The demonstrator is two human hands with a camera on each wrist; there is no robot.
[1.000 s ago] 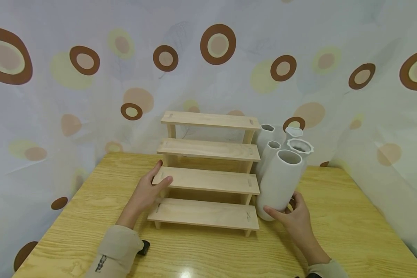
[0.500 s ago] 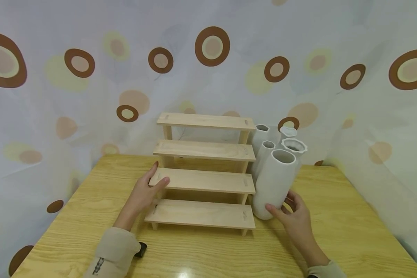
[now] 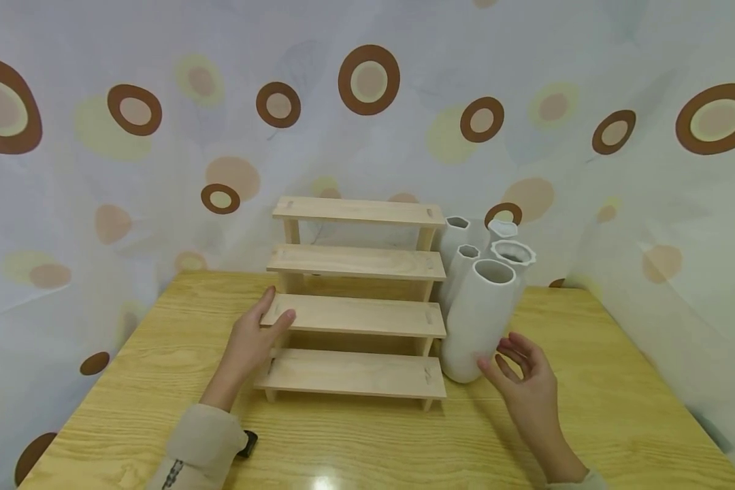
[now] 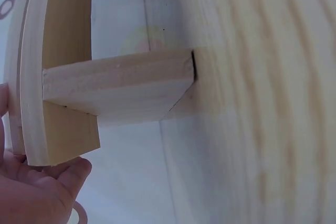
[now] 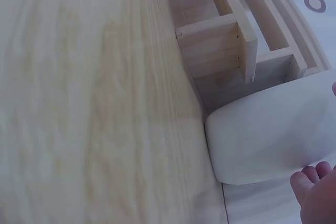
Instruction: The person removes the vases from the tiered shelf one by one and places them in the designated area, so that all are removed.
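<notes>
1 wooden rack with 4 shelves, seemingly 5 white vases, 1 table.

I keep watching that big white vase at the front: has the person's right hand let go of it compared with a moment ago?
Yes. The right hand has drawn back off the front vase, fingers spread; only the thumb tip may touch. The vase stays beside the wooden rack.
</notes>
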